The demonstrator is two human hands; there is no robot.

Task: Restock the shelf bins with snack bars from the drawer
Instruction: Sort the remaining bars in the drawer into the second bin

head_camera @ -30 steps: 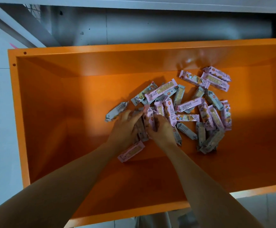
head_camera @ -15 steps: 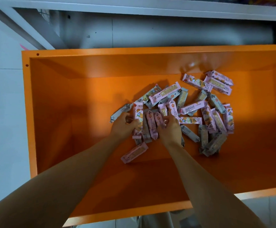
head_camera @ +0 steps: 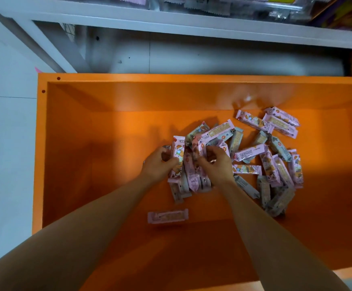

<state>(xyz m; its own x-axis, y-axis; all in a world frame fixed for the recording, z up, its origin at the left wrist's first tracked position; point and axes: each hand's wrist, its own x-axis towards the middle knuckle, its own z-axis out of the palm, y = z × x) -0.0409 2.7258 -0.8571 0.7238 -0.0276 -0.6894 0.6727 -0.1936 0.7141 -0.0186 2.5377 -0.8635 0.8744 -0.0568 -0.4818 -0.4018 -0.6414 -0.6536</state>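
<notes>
Gathered tighter now than half a second ago: the bundle [head_camera: 191,177] of bars stands bunched between both hands. The left hand [head_camera: 158,164] curls round a pink bar [head_camera: 178,157] printed with a cartoon child; the right hand [head_camera: 217,162] pinches the bundle's top right beside it. Just right of the grip sprawls the pile [head_camera: 275,162], pink and grey. Nearer the person, a lone bar [head_camera: 167,216] lies on the drawer [head_camera: 39,164] floor.
</notes>
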